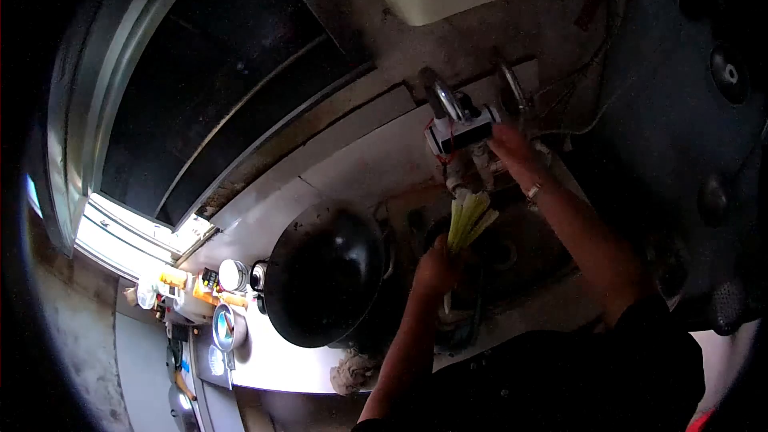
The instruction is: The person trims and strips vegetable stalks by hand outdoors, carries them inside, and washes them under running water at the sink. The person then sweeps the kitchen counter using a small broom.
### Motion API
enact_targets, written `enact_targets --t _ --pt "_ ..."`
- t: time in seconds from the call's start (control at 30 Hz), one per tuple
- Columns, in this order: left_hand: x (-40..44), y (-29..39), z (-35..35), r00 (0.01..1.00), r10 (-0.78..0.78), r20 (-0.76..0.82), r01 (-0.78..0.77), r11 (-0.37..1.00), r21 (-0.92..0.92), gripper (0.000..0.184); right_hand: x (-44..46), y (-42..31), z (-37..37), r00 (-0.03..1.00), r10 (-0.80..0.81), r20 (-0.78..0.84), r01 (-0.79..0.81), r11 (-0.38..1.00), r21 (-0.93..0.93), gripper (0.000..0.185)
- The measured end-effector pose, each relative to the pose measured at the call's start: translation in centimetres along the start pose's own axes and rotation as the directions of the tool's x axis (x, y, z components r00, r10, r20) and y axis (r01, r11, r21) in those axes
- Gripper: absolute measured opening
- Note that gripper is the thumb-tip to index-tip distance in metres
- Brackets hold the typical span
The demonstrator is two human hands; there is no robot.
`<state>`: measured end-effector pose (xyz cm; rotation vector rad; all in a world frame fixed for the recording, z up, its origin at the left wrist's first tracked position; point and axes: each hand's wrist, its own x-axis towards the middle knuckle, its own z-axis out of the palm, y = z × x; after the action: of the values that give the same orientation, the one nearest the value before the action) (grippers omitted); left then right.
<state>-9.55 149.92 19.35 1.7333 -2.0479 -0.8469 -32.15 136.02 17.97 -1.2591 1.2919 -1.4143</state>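
A bunch of pale green and white vegetable stalks is gripped near its lower end by my left hand, whose fingers are closed around it. The stalks point up toward the wall, over the dark sink. My right hand reaches to the right end of a white wall-mounted tap unit with a curved metal spout. In the dim light its fingers are blurred, and whether they grip the unit cannot be made out. A band circles my right wrist.
Left of the sink stands a large black wok. A crumpled cloth lies on the counter's front edge. Farther left are a metal pot and several jars beneath a bright window. Utensils hang on the dark right side.
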Motion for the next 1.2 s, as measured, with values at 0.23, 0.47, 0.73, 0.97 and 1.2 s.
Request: enact_targets --t 0.23,0.47,0.73,0.97,1.2 --pt "0.4 1.6 -0.1 0.996 -0.09 0.021 0.089 0.995 0.034 0.045 2.6 -5.0 2.2 0.966 -0.257 0.037 0.252 0.893 -0.374 0.047" --pt "0.6 -0.8 0.6 0.997 -0.071 -0.003 0.071 0.992 0.102 0.042 4.7 -2.2 3.8 0.885 -0.462 -0.055 0.433 0.861 -0.268 0.04" --pt "0.6 -1.0 0.7 0.999 0.028 -0.043 -0.032 0.995 -0.09 0.038 9.1 0.1 3.6 0.853 -0.454 -0.259 0.362 0.871 -0.332 0.047" --pt "1.3 -0.4 0.6 0.999 0.043 -0.025 -0.046 0.987 -0.151 0.039 5.9 -2.9 0.9 0.967 -0.093 -0.237 0.062 0.989 -0.136 0.056" --pt "2.8 -1.6 0.9 1.0 -0.009 -0.023 0.005 0.985 -0.175 0.036 -6.0 10.4 -1.8 0.924 0.333 0.189 -0.383 0.826 0.413 0.059"
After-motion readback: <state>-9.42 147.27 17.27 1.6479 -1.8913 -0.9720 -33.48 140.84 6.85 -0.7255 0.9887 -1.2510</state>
